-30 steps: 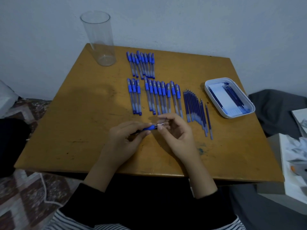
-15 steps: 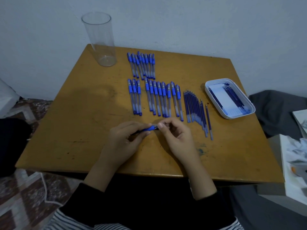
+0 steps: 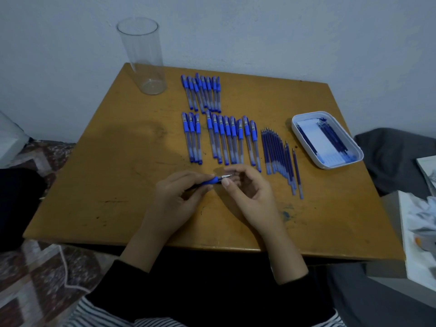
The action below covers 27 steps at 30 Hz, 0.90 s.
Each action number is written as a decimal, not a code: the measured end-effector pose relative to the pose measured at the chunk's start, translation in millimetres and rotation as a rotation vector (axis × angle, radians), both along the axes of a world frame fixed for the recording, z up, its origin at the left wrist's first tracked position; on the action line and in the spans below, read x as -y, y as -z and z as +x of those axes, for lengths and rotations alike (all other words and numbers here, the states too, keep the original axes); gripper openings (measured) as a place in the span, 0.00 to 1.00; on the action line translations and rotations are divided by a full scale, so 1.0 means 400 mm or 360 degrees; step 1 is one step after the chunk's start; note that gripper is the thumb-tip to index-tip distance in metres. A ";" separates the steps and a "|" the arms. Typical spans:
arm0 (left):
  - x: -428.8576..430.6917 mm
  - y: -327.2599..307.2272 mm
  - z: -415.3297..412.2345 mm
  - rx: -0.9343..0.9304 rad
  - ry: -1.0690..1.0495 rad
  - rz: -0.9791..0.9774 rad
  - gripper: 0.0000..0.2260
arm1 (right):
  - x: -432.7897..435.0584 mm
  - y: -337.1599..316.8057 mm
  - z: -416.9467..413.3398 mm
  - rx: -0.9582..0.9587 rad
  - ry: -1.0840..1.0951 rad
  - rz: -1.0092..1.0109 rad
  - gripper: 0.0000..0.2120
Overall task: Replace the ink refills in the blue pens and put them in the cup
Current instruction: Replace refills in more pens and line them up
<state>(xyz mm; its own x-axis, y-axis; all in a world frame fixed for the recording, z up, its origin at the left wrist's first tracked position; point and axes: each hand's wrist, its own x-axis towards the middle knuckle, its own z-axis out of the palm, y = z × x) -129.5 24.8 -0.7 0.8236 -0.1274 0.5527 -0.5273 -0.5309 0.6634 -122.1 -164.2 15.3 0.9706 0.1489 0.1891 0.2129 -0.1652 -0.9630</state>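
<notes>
Ochre table (image 3: 118, 185): left hand (image 3: 174, 197) pinches blue pen (image 3: 211, 181) (silver tip bare); right hand (image 3: 250, 190) curled at tip, grip unclear.

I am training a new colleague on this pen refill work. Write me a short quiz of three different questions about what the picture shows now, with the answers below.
1. Fill the gap: the row of loose refills lies on the table between the pens and the white ____.
2. True or false: the cup at the far left corner is empty.
3. What does the left hand grip?
A. a single pen
B. a loose refill
C. the cup

Key
1. tray
2. True
3. A
</notes>
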 end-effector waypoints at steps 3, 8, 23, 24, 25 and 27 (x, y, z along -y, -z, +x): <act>0.001 -0.001 -0.001 0.0004 -0.0005 -0.0009 0.10 | 0.005 -0.006 -0.002 0.0037 -0.0076 0.0020 0.12; -0.001 0.002 -0.001 -0.0001 -0.0006 0.0050 0.10 | 0.002 0.008 0.009 0.0055 0.0000 -0.0169 0.05; -0.002 -0.001 -0.003 0.0010 -0.0006 0.0045 0.11 | 0.002 0.005 0.004 0.0018 -0.0039 0.0001 0.10; -0.004 0.001 -0.003 0.0006 -0.0015 0.0053 0.11 | 0.003 0.005 0.004 0.0045 -0.0059 0.0000 0.10; -0.005 0.002 -0.003 0.0007 -0.0021 0.0069 0.11 | 0.004 0.006 0.006 0.0065 -0.0067 -0.0033 0.08; -0.005 0.005 -0.005 0.0025 -0.0025 0.0104 0.10 | 0.006 0.008 0.009 0.0030 -0.0043 -0.0079 0.07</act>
